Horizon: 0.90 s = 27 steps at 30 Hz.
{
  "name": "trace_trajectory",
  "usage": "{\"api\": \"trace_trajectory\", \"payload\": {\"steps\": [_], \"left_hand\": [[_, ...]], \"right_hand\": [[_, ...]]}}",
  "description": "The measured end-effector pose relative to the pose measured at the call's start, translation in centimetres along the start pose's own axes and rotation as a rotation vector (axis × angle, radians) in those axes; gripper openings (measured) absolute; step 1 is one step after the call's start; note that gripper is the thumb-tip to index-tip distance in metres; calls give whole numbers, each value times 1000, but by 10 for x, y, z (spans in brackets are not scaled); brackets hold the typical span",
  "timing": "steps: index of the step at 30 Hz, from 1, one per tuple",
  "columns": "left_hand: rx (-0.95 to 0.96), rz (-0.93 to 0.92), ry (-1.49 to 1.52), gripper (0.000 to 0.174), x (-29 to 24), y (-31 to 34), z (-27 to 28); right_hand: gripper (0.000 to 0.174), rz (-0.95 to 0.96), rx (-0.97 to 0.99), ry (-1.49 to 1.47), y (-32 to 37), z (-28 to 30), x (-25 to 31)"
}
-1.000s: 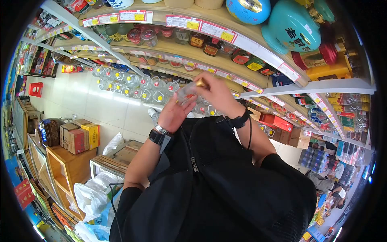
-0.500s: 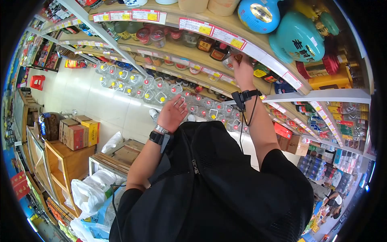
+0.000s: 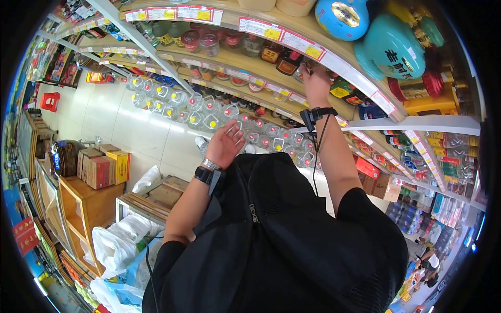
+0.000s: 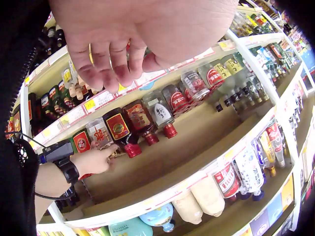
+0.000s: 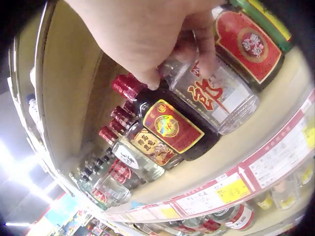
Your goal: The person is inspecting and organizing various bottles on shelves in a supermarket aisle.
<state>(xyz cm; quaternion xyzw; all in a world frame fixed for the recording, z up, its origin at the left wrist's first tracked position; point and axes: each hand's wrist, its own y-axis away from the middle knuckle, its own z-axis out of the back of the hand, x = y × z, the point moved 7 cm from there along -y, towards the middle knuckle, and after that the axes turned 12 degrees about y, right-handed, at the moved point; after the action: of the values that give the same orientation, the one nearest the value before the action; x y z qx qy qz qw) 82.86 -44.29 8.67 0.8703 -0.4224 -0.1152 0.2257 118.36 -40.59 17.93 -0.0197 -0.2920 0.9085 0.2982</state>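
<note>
On the liquor shelf, my right hand (image 3: pixel 317 87) grips a clear glass bottle (image 5: pixel 221 101) by its top, fingers curled about the neck. Red characters mark its front, and the hand hides its cap. The bottle stands in a row on the shelf board, between a dark bottle (image 5: pixel 177 128) with a red cap and a flat bottle (image 5: pixel 248 46) with a large red label. My left hand (image 3: pixel 224 147) hangs in front of the shelves, palm up, fingers loosely bent, holding nothing.
Large clear jugs (image 3: pixel 211 122) with red and yellow caps stand on the floor below. A blue gourd-shaped bottle (image 3: pixel 342 18) and a turquoise jar (image 3: pixel 391 49) sit on the shelf above. Cardboard boxes (image 3: pixel 99 169) are stacked on a wooden cabinet at left.
My right hand has carried the clear bottle from beside my left palm up and right to the shelf. Since half a second ago it has barely moved. The left hand stays low, without the bottle.
</note>
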Motion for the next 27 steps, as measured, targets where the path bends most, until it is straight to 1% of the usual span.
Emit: {"api": "trace_trajectory", "payload": {"steps": [2,4,5,6,7,8,10,11,12,14,15,16,17,18,20,21,23,24,26,27], "left_hand": [[-1,-7,6,36,-1,1,-1],[-4,-13,15,35,-2,2,-1],[-9,-12,19,35,-2,2,-1],[-15,-10,22,34,-2,3,0],[-18,-9,21,34,-2,3,0],[-18,-7,19,34,-2,2,0],[-17,-1,13,33,1,1,0],[-14,4,10,33,2,1,1],[-9,5,5,33,1,0,1],[-14,-2,3,33,-1,0,0],[-23,-5,3,33,-1,1,2],[-24,-6,5,33,-2,1,3],[-5,-1,6,33,-2,1,4],[16,4,7,33,-3,0,4],[18,9,8,33,-4,0,5],[19,16,10,34,-4,-1,5],[10,19,-2,34,-4,-2,7],[-1,22,-13,34,-5,-2,8],[-8,21,-21,35,-6,-2,7],[-16,20,-28,36,-7,-2,7]], "right_hand": [[45,-10,27,-7,1,17,10],[46,-71,87,-92,3,35,21],[46,-69,89,-94,2,46,31],[46,-13,148,-144,2,52,45],[46,41,207,-193,4,53,57],[46,37,208,-193,4,48,60],[52,110,204,-65,1,35,69],[56,92,271,-79,1,28,69],[56,92,266,-82,1,27,71],[55,24,331,-119,2,23,71],[55,27,331,-120,2,21,72],[56,17,286,-148,1,22,70],[56,6,241,-175,-1,24,69],[56,6,242,-176,-1,22,68],[51,77,72,-123,-7,34,72],[51,77,71,-124,-9,30,70],[43,182,82,-60,-13,23,71],[43,182,81,-60,-14,21,67],[33,307,153,-81,-15,29,77],[33,308,153,-81,-15,35,79]]}}
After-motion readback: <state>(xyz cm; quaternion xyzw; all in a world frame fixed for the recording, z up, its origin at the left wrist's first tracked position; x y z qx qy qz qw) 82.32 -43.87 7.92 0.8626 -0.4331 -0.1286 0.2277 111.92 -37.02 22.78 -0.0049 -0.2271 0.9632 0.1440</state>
